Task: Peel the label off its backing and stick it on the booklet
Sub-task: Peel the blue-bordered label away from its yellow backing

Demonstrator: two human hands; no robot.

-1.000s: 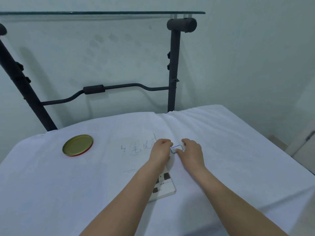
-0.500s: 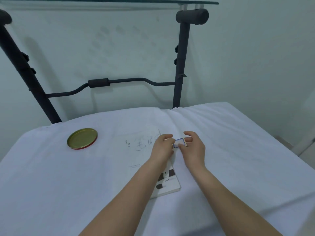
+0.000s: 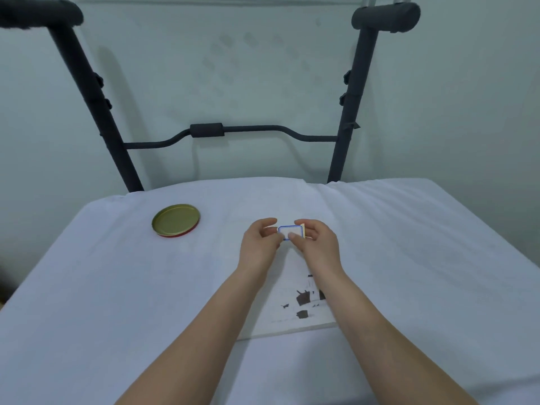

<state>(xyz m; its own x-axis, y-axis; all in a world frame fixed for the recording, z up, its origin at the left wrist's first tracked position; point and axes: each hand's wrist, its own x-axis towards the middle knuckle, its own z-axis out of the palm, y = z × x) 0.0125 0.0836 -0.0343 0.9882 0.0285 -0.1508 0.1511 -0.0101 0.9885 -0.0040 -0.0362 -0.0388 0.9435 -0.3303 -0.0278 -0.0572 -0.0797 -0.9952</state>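
Note:
A small white label with a blue border (image 3: 289,230) is held up between my two hands above the booklet. My left hand (image 3: 260,245) pinches its left edge, and my right hand (image 3: 317,244) pinches its lower right corner with the thumb on top. A pale strip of backing (image 3: 303,230) shows behind the label's right edge. The white booklet (image 3: 292,314) lies flat on the cloth beneath my forearms, with dark printed shapes near its lower right corner. My arms hide much of its cover.
A round gold lid with a red rim (image 3: 176,220) lies on the white cloth (image 3: 117,287) to the left. A dark metal frame (image 3: 347,112) stands against the wall behind the table.
Both hands have lifted the label off the cloth and brought it up over the booklet. The view has tilted down and closer, and the booklet's handwriting is hidden now.

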